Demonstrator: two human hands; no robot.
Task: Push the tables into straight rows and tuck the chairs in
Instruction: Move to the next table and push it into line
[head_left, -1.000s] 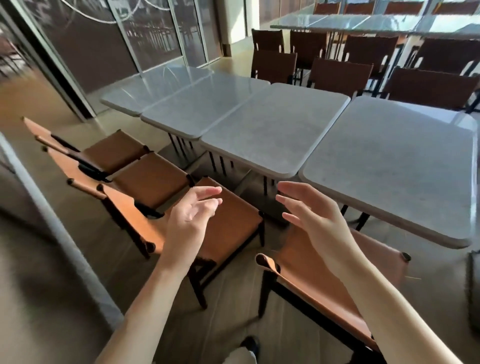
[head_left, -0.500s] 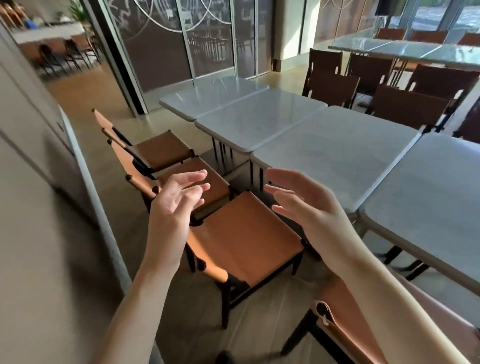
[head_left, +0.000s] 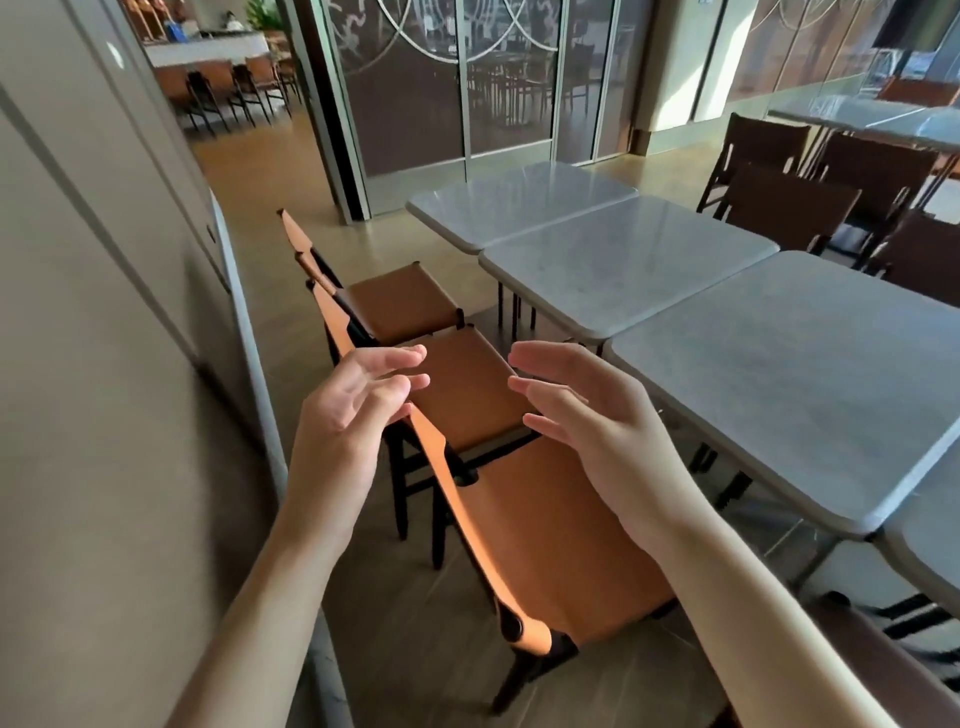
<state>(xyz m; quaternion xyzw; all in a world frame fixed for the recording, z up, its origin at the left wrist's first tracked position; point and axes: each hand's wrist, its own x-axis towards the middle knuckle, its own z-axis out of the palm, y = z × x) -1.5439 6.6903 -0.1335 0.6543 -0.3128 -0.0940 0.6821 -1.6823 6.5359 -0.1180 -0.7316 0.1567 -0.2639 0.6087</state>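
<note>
A row of grey marble-topped tables runs from the back table (head_left: 519, 200) through the second table (head_left: 623, 265) to the near table (head_left: 789, 374). Along its left side stand tan leather chairs: the nearest chair (head_left: 561, 551), a middle chair (head_left: 462, 389) and a far chair (head_left: 400, 301), all pulled out from the tables. My left hand (head_left: 348, 415) and my right hand (head_left: 587, 421) hover above the nearest chair's backrest, palms facing each other, fingers relaxed, holding nothing.
A beige wall (head_left: 104, 364) runs close along the left, leaving a narrow aisle behind the chairs. Dark brown chairs (head_left: 789, 208) stand on the tables' far side. Glass doors (head_left: 457, 83) close the back. Another table row (head_left: 872, 111) is at the far right.
My view has swung left and forward along the chair row; the wall is now close on the left. Both hands stay raised and empty, now over the nearest chair's backrest.
</note>
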